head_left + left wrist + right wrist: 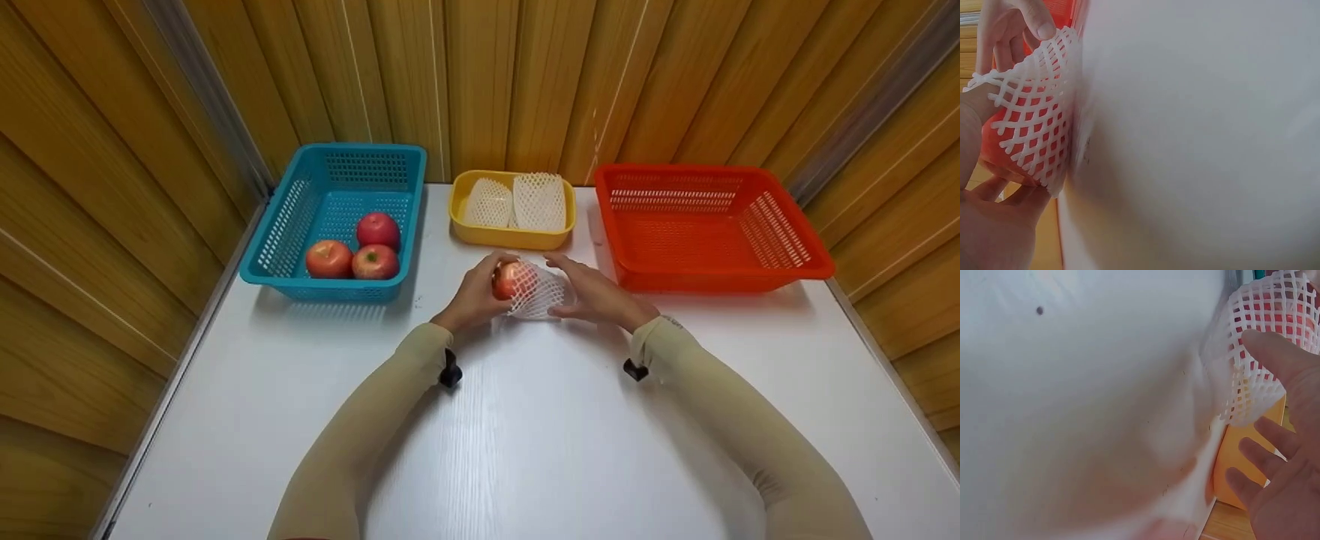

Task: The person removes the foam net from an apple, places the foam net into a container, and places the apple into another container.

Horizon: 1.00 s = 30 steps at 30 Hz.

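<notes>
My left hand [471,297] grips a red apple [507,280] from its left side, thumb near me and fingers on the far side. A white foam net sleeve [543,292] covers the apple's right part; its narrower end points right. In the left wrist view, the mesh of the sleeve [1036,115] spreads over the apple, with the left thumb partly under its edge. My right hand [598,295] is around the sleeve's right end, thumb and fingers spread apart. The right wrist view has that thumb overlapping the mesh [1264,309], while the other fingers stand off it.
A blue basket [259,262] with three apples stands at the left. Behind the hands, a yellow tray [510,238] holds more white foam sleeves [540,202]. To the right is a red basket [720,281]. Wood-patterned panels [480,82] border the white table [480,450].
</notes>
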Available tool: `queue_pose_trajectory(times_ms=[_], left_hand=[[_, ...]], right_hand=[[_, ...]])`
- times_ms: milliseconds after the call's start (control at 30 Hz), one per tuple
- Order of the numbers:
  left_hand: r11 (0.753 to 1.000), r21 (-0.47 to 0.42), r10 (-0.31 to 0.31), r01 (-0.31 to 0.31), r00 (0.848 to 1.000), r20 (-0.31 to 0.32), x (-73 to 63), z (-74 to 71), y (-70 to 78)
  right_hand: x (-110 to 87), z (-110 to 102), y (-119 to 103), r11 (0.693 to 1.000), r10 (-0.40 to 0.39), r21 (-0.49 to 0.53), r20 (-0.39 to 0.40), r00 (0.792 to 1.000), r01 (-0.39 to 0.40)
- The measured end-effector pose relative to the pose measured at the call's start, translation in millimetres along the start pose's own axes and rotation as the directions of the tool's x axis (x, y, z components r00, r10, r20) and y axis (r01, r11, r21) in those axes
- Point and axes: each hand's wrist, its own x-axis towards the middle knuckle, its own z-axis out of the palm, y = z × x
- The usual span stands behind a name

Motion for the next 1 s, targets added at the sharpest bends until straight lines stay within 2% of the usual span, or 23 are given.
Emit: queue_pose_trajectory(times_ms=[267,467,800,1000], left_hand=[[1.000,-0.016,0.023,-0.023,1.000,-0.001,-1.1,0.7,-1.4],[0.999,-0.020,0.027,-0.028,1.000,-0.006,-1.5,0.7,-2.4],[0.999,-0.007,0.039,-0.039,0.999,-0.009,-4.7,-2.6,-3.3],[1.000,-0.023,0.012,-0.012,1.000,-0.022,-9.5,-7.0,-4.2]], right_hand=[[6.3,5.0,-3.1,0.998,0.015,-0.055,-0.017,1.000,-0.016],[10.2,6.6,-5.9,0.996,-0.008,-0.090,-0.069,0.998,0.002],[15.5,5.7,-7.7,0.982,-0.113,-0.169,-0.166,0.980,0.084],[14.2,1.0,-8.1,0.971,-0.173,-0.197,-0.202,0.964,0.133]])
